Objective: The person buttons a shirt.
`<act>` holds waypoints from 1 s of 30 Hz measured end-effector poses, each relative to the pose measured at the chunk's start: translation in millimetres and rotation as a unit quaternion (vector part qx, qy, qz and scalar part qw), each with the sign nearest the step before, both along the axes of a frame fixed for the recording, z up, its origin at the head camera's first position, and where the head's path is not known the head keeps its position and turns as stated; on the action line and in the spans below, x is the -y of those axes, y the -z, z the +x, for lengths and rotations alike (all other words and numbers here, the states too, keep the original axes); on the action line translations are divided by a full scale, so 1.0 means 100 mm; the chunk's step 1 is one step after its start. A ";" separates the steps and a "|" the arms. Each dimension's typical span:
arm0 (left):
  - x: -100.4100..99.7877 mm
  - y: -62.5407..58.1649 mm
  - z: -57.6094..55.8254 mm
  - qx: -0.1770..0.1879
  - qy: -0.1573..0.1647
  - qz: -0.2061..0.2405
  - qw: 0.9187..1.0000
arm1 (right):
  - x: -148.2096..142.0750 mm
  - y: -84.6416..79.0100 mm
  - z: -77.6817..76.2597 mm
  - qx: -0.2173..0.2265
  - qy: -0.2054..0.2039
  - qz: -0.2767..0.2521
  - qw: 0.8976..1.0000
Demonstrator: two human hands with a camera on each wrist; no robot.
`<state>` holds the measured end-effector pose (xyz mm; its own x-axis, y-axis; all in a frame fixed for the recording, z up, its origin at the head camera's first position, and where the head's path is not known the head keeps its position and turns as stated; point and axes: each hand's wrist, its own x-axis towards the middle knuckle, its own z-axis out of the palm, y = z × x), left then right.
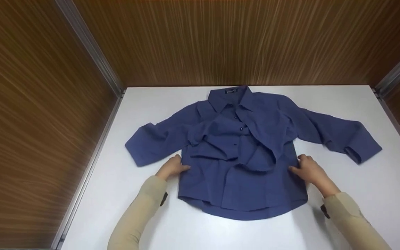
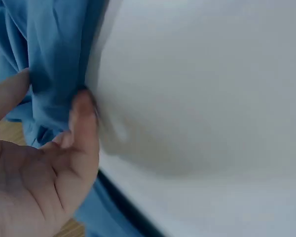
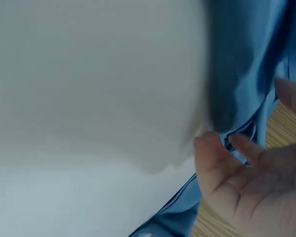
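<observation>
A dark blue button-up shirt (image 1: pixel 245 187) lies front up on the white table, its collar at the far side and its hem toward me. Its sleeves spread out to both sides, and the front is rumpled in folds across the middle. My left hand (image 1: pixel 173 167) holds the shirt's left side edge, thumb on top of the cloth. On the opposite edge, my right hand (image 1: pixel 311 171) does likewise, its thumb over the fabric. Both wrist views show blue cloth between thumb and curled fingers of the left hand (image 2: pixel 44 173) and the right hand (image 3: pixel 251 182).
The white table (image 1: pixel 370 194) extends around the shirt. A wood-grain panel (image 1: pixel 221 45) rises behind it, with another panel (image 1: pixel 30 121) along the left and a metal strip (image 1: pixel 92 163) at the table's left edge.
</observation>
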<state>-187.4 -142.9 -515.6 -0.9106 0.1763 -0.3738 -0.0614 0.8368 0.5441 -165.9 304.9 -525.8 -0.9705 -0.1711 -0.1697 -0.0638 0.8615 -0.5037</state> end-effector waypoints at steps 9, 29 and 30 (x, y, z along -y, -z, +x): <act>-0.02 -0.05 0.04 0.082 -0.059 0.173 0.980 | -0.03 -0.04 0.10 0.061 -0.023 -0.086 0.994; 0.29 -0.11 0.48 0.097 0.154 0.045 0.982 | -0.37 -0.10 0.57 0.099 -0.089 -0.123 0.983; 0.29 -0.11 0.45 0.107 0.143 0.035 0.983 | -0.38 -0.09 0.55 0.110 -0.080 -0.118 0.984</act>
<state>-142.6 -171.8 -504.7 -0.7222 0.4461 -0.5286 0.0521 0.7972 0.6015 -111.2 342.9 -516.9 -0.8720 -0.3786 -0.3104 -0.0561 0.7070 -0.7050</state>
